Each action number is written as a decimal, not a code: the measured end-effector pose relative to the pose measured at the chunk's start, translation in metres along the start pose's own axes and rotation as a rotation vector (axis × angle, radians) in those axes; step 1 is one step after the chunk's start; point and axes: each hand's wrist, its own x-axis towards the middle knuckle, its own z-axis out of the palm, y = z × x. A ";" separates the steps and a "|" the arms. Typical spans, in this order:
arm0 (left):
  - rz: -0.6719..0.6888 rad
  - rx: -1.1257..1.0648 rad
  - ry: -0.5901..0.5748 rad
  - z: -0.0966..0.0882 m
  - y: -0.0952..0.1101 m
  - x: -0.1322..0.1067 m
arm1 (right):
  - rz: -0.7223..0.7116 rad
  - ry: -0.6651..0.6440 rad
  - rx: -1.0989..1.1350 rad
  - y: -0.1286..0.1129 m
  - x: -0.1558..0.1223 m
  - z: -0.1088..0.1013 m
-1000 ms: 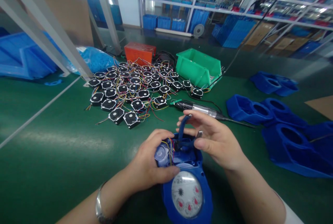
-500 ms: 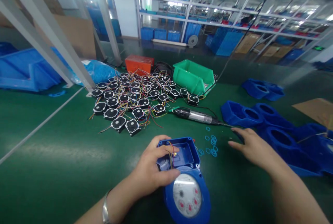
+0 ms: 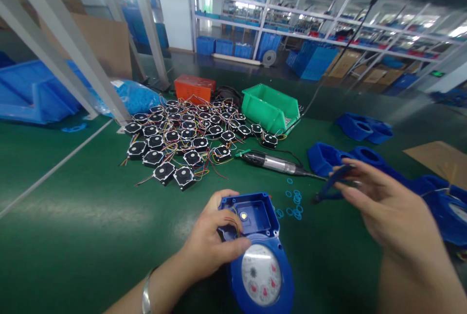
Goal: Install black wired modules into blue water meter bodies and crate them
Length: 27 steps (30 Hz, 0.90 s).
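A blue water meter [image 3: 286, 275] with a round white dial [image 3: 261, 275] sits low in the middle, its upper box open. My left hand [image 3: 209, 236] grips the left side of the meter, thumb by the dial and fingers bent into the box. Thin coloured wires [image 3: 235, 224] run beside those fingers; a small round yellowish part [image 3: 243, 216] shows on the box floor. To the right, my right hand [image 3: 386, 207] is raised with a thin, bent dark blue piece [image 3: 333, 183] between thumb and fingers. Blur hides its exact kind.
Several small black motors [image 3: 183, 177] with wires lie beyond the meter. An electric screwdriver [image 3: 273, 163] lies across the middle, near blue rings [image 3: 297, 196]. A green bin [image 3: 270, 107] and an orange box [image 3: 194, 89] stand behind; blue housings [image 3: 323, 157] fill the right.
My right hand has lifted and turned, bringing the dark blue piece up into clearer view. My left fingers have curled back over the wires inside the box. The meter stays nearly in place.
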 end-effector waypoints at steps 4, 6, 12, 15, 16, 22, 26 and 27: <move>-0.017 -0.006 0.012 0.000 0.000 -0.001 | -0.240 -0.322 0.565 -0.059 -0.014 0.028; -0.021 -0.009 0.012 0.000 0.000 -0.001 | -0.250 -0.482 0.631 -0.067 -0.015 0.047; 0.014 -0.009 0.023 -0.001 0.002 0.000 | -0.178 -0.623 0.653 -0.050 -0.013 0.083; 0.034 0.005 0.013 -0.001 0.004 0.001 | -0.165 -0.649 0.673 -0.047 -0.015 0.086; 0.038 0.007 0.008 -0.001 0.004 0.001 | -0.162 -0.651 0.675 -0.048 -0.015 0.086; 0.004 0.017 0.016 0.000 0.004 0.000 | -0.121 -0.617 0.694 -0.047 -0.014 0.089; -0.004 0.036 0.026 0.000 0.005 -0.001 | -0.129 -0.593 0.691 -0.049 -0.015 0.092; -0.002 0.043 0.028 0.000 0.005 -0.001 | -0.136 -0.588 0.689 -0.049 -0.015 0.092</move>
